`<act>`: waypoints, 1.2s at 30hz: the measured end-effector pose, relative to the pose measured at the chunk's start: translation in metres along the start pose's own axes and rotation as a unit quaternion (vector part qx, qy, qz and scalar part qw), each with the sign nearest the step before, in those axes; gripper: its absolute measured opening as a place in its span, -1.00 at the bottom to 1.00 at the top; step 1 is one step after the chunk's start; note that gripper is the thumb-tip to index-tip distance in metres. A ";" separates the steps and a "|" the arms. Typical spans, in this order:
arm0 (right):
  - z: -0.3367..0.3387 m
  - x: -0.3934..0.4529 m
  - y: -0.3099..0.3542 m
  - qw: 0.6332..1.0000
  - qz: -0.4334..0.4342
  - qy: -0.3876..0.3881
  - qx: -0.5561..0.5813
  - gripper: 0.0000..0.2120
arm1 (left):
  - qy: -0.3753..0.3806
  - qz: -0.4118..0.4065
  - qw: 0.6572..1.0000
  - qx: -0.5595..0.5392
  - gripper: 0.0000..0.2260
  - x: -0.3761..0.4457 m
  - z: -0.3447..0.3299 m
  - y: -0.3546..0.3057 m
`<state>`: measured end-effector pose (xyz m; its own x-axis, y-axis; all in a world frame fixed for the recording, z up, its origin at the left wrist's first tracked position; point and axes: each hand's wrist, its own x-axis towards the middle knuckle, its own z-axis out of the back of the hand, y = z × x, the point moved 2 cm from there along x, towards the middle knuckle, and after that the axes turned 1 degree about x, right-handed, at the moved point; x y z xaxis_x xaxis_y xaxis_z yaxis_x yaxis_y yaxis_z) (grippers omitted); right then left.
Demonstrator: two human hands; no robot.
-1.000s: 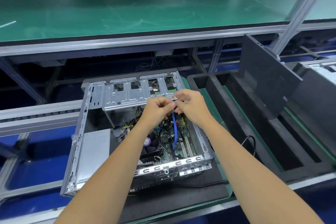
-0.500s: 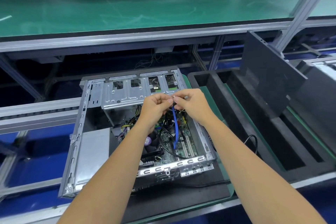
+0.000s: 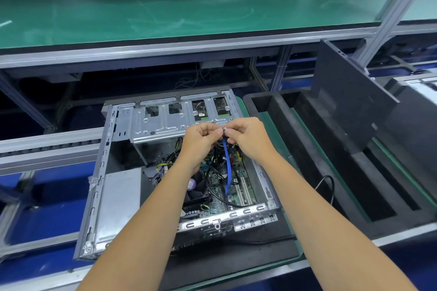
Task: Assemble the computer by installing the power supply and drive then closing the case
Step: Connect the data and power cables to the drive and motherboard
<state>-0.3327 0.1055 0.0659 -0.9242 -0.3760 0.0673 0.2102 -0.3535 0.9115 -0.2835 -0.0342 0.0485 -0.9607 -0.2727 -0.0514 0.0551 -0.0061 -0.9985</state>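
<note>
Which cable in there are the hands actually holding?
The blue cable. Both hands pinch its top end; the black cables lie loose on the motherboard.

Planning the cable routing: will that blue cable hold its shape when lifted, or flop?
Probably semi-stiff: the blue cable hangs in a smooth, nearly straight run from both hands, left hand and right hand, to the motherboard. It looks thin and flat, so likely light, bending without kinking.

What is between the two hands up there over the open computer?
In the head view, the left hand and right hand nearly meet; between their fingertips sits the top end of the blue cable with a small pale tag or connector, too small to identify.
</note>
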 end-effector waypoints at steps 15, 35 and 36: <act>-0.001 0.000 0.000 1.000 -0.002 0.002 0.021 -0.90 | 0.006 0.002 1.000 -0.007 -0.93 0.000 -0.002 -0.001; 0.008 0.001 0.001 0.995 -0.036 0.020 0.086 -0.86 | -0.003 -0.060 0.997 0.049 -0.87 0.001 -0.004 -0.002; 0.009 0.000 0.001 0.994 -0.040 0.024 0.101 -0.86 | -0.003 -0.059 0.997 0.050 -0.87 0.001 -0.005 -0.002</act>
<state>-0.3357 0.1128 0.0707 -0.9179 -0.3961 -0.0227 0.0648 -0.2062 0.9764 -0.2856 -0.0298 0.0508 -0.9606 -0.2696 0.0673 -0.0319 -0.1337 -0.9905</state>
